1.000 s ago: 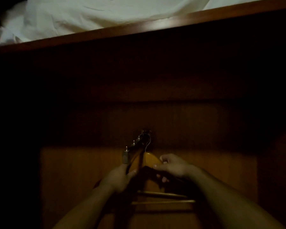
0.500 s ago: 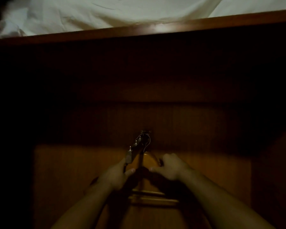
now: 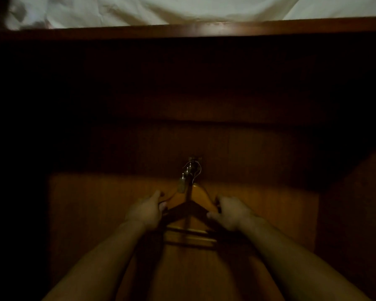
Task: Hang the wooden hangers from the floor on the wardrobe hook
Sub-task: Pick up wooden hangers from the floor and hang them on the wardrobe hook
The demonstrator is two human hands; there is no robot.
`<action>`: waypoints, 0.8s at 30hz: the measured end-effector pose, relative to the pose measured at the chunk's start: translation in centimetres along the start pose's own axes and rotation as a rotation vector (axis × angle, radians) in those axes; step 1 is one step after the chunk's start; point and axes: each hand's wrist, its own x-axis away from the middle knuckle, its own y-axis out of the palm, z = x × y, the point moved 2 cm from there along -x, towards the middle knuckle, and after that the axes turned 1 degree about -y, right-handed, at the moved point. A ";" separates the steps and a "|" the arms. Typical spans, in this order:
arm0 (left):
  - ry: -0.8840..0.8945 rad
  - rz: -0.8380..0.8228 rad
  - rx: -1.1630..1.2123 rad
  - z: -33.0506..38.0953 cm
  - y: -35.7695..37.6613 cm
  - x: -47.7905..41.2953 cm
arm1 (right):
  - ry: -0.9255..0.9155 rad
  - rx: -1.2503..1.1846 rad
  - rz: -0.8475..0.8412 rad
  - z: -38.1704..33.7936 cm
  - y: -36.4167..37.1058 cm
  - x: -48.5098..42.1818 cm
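1. Head view: the scene is very dim. The brown triangular wooden hangers (image 3: 188, 210) hang at the centre by their thin wire tops from the metal wardrobe hook (image 3: 190, 168), a short arm with small pegs sticking out of the brown wooden back panel of the wardrobe (image 3: 96, 203).
2. At least 2 hangers show: a lighter orange one behind and a darker one in front. Their straight lower bars lie one just below the other.
3. The left hand (image 3: 146, 210) grips the hangers' left shoulder, its fingers (image 3: 157, 195) curled over the top edge and the thumb underneath.
4. The right hand (image 3: 230, 213) grips the right shoulder in the same way, fingers wrapped round the wood.
5. Both bare forearms reach up from the lower edge.
6. Above, a reddish-brown wooden shelf edge (image 3: 204, 29) carries crumpled white fabric (image 3: 182, 7).
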 end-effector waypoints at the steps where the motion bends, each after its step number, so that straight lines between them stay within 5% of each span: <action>1: -0.003 -0.001 -0.007 -0.3 -0.2 0.3 | 0.004 0.015 0.021 -0.1 0.0 0.4; 6: -0.023 -0.021 -0.023 -1.2 -0.9 2.6 | -0.017 0.069 0.156 -1.7 0.2 2.5; 24: -0.275 -0.119 -0.217 -3.5 -5.7 13.4 | -0.316 0.043 -0.066 -9.6 3.2 6.5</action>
